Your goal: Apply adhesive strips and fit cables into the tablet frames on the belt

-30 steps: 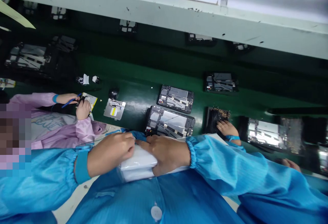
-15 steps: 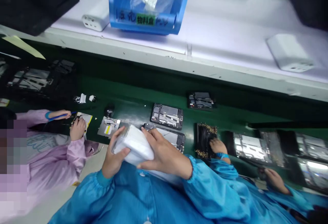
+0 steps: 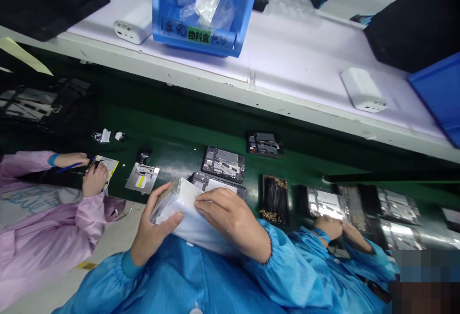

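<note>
A white bundle (image 3: 187, 211), apparently a thick stack wrapped in clear glossy plastic, is held in front of my blue smock. Around its left end wraps my left hand (image 3: 153, 230), thumb over the near face and fingers behind. My right hand (image 3: 235, 218) lies across the top, fingers together and fingertips pinching or pressing the upper surface; the thumb is hidden. Just beyond the bundle, an opened device (image 3: 230, 187) with exposed innards is partly covered by it. Another opened device (image 3: 223, 164) lies farther back on the green bench.
A white shelf (image 3: 298, 64) spans the far side, carrying a blue bin (image 3: 201, 48) and white power banks (image 3: 362, 91). At left a co-worker's hand (image 3: 95, 180) works over a small part. At right are a black cable bundle (image 3: 275, 199) and another co-worker's hands (image 3: 328, 227).
The view has tilted up, bringing the shelf and bin into sight. The bundle was raised and turned; my left hand moved from a closed pinch to gripping its end.
</note>
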`<state>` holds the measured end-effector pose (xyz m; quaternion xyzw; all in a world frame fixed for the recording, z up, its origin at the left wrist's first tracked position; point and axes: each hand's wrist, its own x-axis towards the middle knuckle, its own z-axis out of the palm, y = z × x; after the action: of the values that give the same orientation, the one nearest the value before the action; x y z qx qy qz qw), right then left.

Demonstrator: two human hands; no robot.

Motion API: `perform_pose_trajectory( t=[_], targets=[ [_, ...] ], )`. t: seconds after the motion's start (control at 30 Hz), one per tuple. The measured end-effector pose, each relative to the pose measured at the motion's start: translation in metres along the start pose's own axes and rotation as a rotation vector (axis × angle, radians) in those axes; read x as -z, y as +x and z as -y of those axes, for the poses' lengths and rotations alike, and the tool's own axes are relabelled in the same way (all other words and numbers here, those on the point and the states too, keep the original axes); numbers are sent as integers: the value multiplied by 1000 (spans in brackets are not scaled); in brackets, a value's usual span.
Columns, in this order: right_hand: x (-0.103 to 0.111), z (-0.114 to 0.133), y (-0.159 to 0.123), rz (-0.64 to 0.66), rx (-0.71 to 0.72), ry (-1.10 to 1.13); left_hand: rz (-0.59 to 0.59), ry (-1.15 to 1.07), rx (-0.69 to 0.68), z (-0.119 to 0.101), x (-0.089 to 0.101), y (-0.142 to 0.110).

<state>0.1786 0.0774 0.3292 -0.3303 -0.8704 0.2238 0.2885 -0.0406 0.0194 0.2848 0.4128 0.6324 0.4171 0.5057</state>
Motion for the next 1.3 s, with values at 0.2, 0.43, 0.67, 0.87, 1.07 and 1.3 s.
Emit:
perform_pose_trajectory(
  t=[0.2,0.43,0.67,0.87,1.07,1.3],
  targets=[
    [-1,8,5,55,100,-227,-29,27,2,0,-5,-5],
    [-9,-15,18,78,289,-257,-3,8,62,9,-1,-5],
    [-26,-31,23,85,244,-142,16,-167,168,34,2,0],
    [-34,-66,15,162,-283,376,57,-143,190,40,2,-16],
    [-30,-55,-24,549,-273,791,112,-43,162,32,14,-9],
    [-28,-31,-16,796,-461,831,424,782,-596,-49,47,32]
  ],
)
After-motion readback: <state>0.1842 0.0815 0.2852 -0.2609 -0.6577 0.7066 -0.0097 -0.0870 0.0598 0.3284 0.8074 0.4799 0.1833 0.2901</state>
